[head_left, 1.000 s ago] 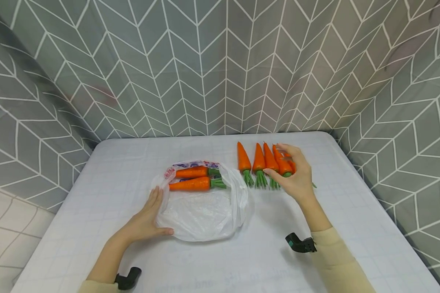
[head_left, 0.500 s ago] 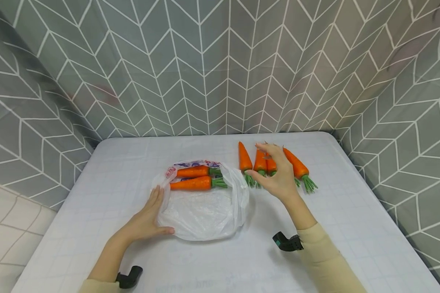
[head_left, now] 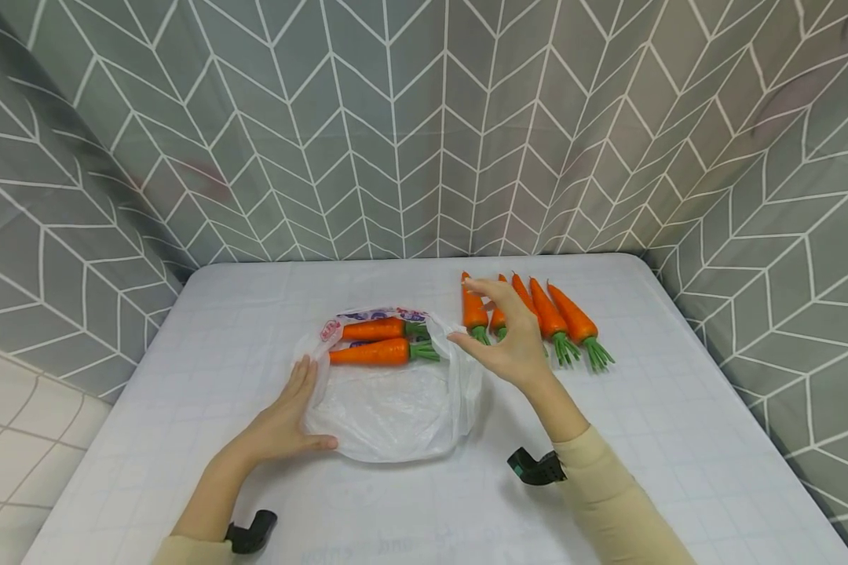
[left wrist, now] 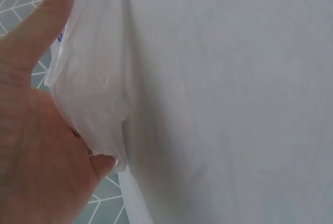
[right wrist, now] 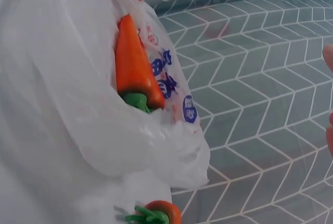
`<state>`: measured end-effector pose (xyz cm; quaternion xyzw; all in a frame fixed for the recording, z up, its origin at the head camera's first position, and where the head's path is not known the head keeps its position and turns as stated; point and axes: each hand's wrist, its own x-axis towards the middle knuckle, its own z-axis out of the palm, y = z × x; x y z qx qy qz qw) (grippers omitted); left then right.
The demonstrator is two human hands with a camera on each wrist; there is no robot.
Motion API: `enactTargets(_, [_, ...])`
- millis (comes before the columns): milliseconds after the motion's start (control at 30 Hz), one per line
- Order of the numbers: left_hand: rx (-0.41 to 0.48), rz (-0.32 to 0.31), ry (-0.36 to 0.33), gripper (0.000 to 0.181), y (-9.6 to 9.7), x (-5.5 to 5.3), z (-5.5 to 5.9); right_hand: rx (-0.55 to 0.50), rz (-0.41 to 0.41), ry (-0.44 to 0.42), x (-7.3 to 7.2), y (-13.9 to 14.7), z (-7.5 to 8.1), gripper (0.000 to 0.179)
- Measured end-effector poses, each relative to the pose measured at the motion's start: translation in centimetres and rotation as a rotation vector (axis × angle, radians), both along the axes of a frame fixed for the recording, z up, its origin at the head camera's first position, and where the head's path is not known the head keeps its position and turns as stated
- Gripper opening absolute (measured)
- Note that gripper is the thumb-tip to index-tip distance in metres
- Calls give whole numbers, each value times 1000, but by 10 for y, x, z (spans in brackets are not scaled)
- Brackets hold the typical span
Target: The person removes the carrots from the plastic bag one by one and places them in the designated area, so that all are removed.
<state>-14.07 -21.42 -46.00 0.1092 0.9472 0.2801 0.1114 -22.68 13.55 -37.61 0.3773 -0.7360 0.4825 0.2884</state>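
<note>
The right hand (head_left: 514,337) has been shifted left along five loose carrots (head_left: 547,310) near the far edge of the worktop (head_left: 325,284), grip spread and empty, the leftmost carrot (head_left: 474,312) brought within reach; the white bag (head_left: 389,428), two carrots (head_left: 376,352) inside, is touched by the left hand (head_left: 283,426), fingers extended

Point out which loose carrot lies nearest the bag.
The leftmost carrot of the five in the head view's row: it lies right beside the white bag, while the other four lie farther right.
</note>
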Motion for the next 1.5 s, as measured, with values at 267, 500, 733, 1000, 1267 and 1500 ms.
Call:
enactTargets(267, [3, 2, 6, 132, 1, 0, 0, 18, 78, -21, 5, -17, -1, 66])
enactTargets(500, [4, -4, 13, 133, 0, 0, -1, -7, 169, 11, 6, -34, 0, 63])
enactTargets(733, [25, -19, 36, 133, -3, 2, -1, 4, 230, 37, 5, -50, -1, 75])
enactTargets(1000, [34, -17, 24, 133, -2, 2, 0, 49, 239, 33, 4, -67, -2, 73])
enactTargets(1267, [35, -10, 20, 132, -1, 3, 0, 61, 244, 6, -1, -82, -2, 64])
enactTargets(1500, [35, -5, 16, 131, 0, 4, 2, 94, 257, -6, -6, -94, -1, 53])
